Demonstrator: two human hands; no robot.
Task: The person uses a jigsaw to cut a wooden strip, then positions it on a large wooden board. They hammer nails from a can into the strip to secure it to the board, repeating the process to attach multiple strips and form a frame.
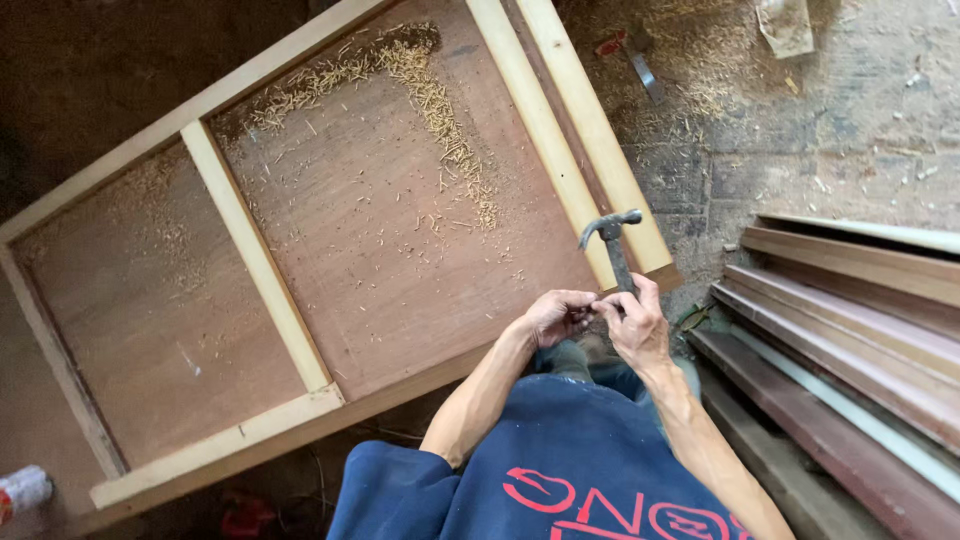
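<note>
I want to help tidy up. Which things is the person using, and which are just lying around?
In use:
hammer, in the right hand
left hand, touching the right
wooden frame

Lying about:
planks
small tool on the floor
can

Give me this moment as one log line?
right hand: holds hammer | left hand: touching right fingers | panel: flat, sawdust on it

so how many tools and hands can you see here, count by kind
hammer, held in the right hand: 1
red-handled tool lying on the floor among the shavings: 1
hands: 2, left hand and right hand, close together at the framed wooden panel
total: 4
</note>
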